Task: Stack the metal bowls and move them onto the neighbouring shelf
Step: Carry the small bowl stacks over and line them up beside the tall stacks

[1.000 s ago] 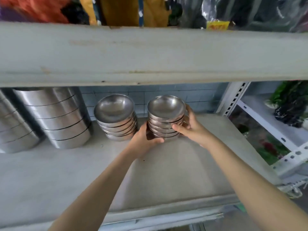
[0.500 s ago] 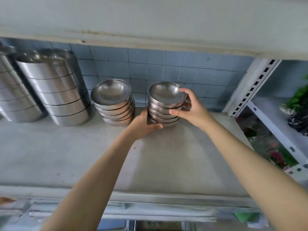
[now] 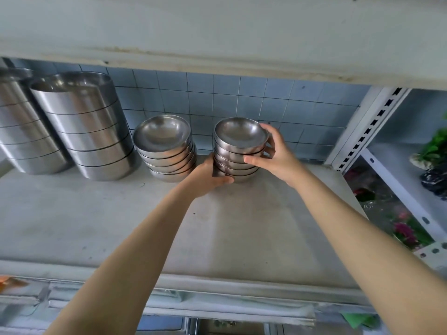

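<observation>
Metal bowl stack (image 3: 238, 151) upright, mouths up, gripped by both hands

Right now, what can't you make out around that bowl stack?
Head view:
- Fingers of left hand: behind the held bowl stack.
- Whether its base touches the shelf: left hand covers it.
- Far-left pan stack: cut by the left edge.
- Neighbouring shelf: mostly beyond the right edge.

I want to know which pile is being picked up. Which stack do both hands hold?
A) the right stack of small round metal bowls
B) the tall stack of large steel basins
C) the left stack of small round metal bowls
A: the left hand grips the base and the right hand the upper rims of the right stack of small round metal bowls; the left stack of small bowls stands untouched.
</observation>
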Motion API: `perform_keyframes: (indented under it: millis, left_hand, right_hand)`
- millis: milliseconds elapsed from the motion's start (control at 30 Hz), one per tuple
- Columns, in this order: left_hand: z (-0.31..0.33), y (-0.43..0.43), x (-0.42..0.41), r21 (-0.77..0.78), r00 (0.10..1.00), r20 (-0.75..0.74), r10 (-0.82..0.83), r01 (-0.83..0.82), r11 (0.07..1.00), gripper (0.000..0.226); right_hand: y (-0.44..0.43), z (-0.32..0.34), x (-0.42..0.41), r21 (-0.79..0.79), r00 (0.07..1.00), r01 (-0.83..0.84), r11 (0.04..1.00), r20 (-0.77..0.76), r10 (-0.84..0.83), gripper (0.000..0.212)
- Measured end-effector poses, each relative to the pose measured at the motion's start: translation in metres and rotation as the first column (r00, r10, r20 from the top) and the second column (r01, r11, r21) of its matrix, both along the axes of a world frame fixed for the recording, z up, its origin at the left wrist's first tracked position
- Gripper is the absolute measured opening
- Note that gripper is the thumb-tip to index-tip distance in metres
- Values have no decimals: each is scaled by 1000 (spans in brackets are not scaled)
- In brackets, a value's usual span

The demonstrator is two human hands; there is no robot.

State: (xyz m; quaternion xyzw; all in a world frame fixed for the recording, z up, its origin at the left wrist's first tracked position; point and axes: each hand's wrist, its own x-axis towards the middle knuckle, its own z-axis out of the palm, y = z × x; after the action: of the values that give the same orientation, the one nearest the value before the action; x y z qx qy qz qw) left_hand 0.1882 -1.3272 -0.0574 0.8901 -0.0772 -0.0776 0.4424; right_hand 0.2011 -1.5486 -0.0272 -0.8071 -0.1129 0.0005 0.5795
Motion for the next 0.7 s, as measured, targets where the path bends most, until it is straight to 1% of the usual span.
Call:
perform_keyframes:
  millis: [133, 167, 233, 300, 333, 367, 400, 467, 533, 567, 633, 700]
  left_hand:
    - [-2, -3, -4, 15, 998, 34, 46, -46, 999, 78]
    - [-2, -4, -6, 34, 996, 53, 70, -72, 997, 74]
    - [-1, -7, -13, 91, 989, 94, 112, -121, 988, 64]
    - [2, -6, -22, 134, 983, 141, 117, -136, 982, 56]
    - [4, -3, -29, 133, 980, 169, 103, -126, 983, 53]
    - [5, 3, -38, 122, 977, 194, 91, -116, 986, 52]
    - [7, 11, -49, 100, 973, 215, 84, -108, 989, 52]
    - [15, 32, -76, 22, 969, 210, 127, -134, 991, 49]
    - [23, 61, -107, -22, 961, 211, 178, -178, 984, 43]
    - [27, 78, -123, -23, 953, 226, 201, -201, 979, 40]
    - [35, 119, -154, -14, 929, 255, 268, -273, 962, 37]
    - [44, 168, -185, 42, 897, 289, 334, -360, 932, 38]
  right_hand:
    - [0, -1, -1, 47, 997, 14, 999, -70, -11, 122]
    - [0, 0, -2, 57, 997, 24, 998, -69, -20, 122]
    - [2, 4, -9, 38, 998, 36, 999, -47, -34, 113]
    - [4, 11, -21, -65, 994, 113, 991, 3, -113, 110]
    - [7, 15, -30, -122, 983, 181, 976, 62, -174, 107]
    - [11, 18, -39, -145, 965, 243, 959, 137, -223, 100]
    - [16, 20, -50, -137, 943, 289, 947, 212, -257, 90]
    - [32, 20, -75, -89, 889, 339, 937, 357, -288, 66]
    - [56, 20, -98, -77, 835, 343, 936, 481, -266, 46]
    - [71, 19, -108, -79, 818, 329, 941, 522, -242, 40]
    - [107, 19, -124, -105, 810, 282, 954, 558, -178, 36]
    - [151, 22, -138, -154, 816, 223, 963, 570, -98, 36]
